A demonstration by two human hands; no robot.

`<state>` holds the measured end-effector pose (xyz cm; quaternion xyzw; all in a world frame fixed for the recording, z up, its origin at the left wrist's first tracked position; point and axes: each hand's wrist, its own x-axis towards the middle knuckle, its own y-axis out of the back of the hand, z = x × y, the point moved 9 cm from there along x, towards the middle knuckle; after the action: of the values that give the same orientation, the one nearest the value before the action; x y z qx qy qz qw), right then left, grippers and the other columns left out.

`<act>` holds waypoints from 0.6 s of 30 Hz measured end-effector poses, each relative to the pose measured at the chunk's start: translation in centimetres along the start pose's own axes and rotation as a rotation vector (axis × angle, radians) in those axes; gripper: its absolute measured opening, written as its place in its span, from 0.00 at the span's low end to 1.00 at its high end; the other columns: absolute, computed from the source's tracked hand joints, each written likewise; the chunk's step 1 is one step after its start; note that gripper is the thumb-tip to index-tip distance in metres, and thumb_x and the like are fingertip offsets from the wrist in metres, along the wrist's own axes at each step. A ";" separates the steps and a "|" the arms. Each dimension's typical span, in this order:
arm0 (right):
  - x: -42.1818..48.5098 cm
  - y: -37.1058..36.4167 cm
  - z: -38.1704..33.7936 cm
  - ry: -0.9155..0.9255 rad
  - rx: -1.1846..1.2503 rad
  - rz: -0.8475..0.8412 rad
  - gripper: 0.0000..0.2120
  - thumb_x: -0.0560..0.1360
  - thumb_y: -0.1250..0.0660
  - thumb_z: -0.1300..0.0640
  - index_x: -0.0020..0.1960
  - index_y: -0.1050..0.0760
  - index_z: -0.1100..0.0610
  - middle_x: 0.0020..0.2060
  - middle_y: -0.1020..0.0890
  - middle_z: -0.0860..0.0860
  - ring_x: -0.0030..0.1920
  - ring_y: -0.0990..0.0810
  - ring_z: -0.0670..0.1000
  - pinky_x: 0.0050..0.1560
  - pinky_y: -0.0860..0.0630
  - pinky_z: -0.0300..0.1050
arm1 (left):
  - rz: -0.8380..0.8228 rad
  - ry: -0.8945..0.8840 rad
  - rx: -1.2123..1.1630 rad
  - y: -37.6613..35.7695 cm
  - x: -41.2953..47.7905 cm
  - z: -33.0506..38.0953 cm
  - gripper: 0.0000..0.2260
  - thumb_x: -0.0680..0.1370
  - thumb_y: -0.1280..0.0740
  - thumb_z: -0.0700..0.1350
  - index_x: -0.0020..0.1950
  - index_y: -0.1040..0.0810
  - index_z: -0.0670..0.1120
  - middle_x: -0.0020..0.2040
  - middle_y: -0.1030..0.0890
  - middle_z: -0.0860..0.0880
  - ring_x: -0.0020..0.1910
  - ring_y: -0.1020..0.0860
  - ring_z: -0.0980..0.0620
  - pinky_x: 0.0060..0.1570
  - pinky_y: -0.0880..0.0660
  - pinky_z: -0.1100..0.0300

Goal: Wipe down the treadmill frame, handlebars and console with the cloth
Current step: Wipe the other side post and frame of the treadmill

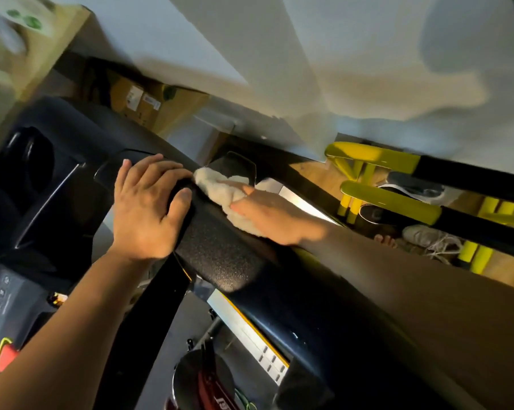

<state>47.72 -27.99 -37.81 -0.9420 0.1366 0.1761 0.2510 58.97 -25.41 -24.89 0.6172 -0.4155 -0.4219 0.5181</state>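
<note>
1. Cloth (217, 187), cream and fluffy, is bunched in my right hand (273, 216) and pressed on the far side of the treadmill's handlebar (220, 255), just past frame centre. My thumb lies on top of the wad. The other fingers are hidden behind the bar, so I only judge them wrapped round it.
2. My left hand (146, 208) is clamped on the upper end of the same bar, fingers over the top and thumb on the near side. The cloth sits just beside it, at its 3 o'clock.
3. My hands nearly meet, so a stroke towards 10 o'clock would likely run the cloth into my left fingers. The patch under them would stay unwiped unless I shift that grip.
4. The wad looks loose at its edges. A trailing corner could snag on the black panel at its 12 o'clock, or slip free and fall among the shoes (427, 238) on the floor at 3 o'clock.
5. The console (42, 179) lies at 9 o'clock and a red button (5, 355) at 8 o'clock. A careless swipe there could press keys.
6. The bar runs free towards 5 o'clock under my right forearm. The wall (338, 54) stands close behind at 12 to 1 o'clock, and the yellow-and-black bars (368, 156) at 3 o'clock crowd that side.
</note>
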 end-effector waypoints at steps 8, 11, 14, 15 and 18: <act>-6.9 1.4 2.3 -0.069 -0.148 0.083 0.26 0.76 0.42 0.38 0.70 0.30 0.47 0.70 0.28 0.50 0.71 0.31 0.53 0.72 0.37 0.50 | 0.019 0.034 0.019 -0.5 -0.4 -0.4 0.24 0.80 0.50 0.58 0.61 0.20 0.48 0.63 0.20 0.48 0.72 0.32 0.45 0.74 0.49 0.39; -7.7 0.0 -0.7 -0.019 -0.263 0.146 0.28 0.64 0.41 0.35 0.64 0.29 0.32 0.64 0.24 0.39 0.64 0.26 0.45 0.69 0.32 0.52 | -0.033 0.078 0.002 -0.8 -0.6 -0.1 0.30 0.79 0.54 0.62 0.66 0.22 0.48 0.68 0.24 0.46 0.75 0.37 0.44 0.76 0.54 0.40; -8.3 -0.3 -1.0 0.001 -0.337 0.197 0.27 0.71 0.42 0.35 0.69 0.30 0.41 0.68 0.26 0.41 0.69 0.30 0.45 0.74 0.40 0.50 | -0.024 0.091 0.010 -0.9 -1.9 1.7 0.34 0.78 0.57 0.66 0.68 0.25 0.48 0.71 0.26 0.46 0.77 0.42 0.43 0.76 0.58 0.40; -9.0 0.0 -0.8 0.004 -0.314 0.224 0.19 0.78 0.44 0.41 0.66 0.29 0.42 0.66 0.26 0.39 0.66 0.29 0.40 0.72 0.40 0.40 | -0.008 0.096 0.009 -0.8 -2.4 2.3 0.34 0.78 0.57 0.66 0.69 0.25 0.48 0.71 0.27 0.46 0.78 0.42 0.43 0.76 0.58 0.40; -10.6 0.8 0.4 -0.024 -0.197 0.236 0.13 0.83 0.47 0.56 0.56 0.25 0.45 0.43 0.22 0.32 0.41 0.23 0.30 0.43 0.30 0.24 | 0.033 0.122 -0.026 -0.6 -4.4 4.5 0.33 0.77 0.55 0.64 0.69 0.25 0.46 0.72 0.27 0.46 0.77 0.42 0.42 0.76 0.57 0.41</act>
<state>37.78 -26.63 -34.25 -0.9373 0.2255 0.2280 0.1365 53.45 -22.49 -25.58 0.6280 -0.3879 -0.3804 0.5571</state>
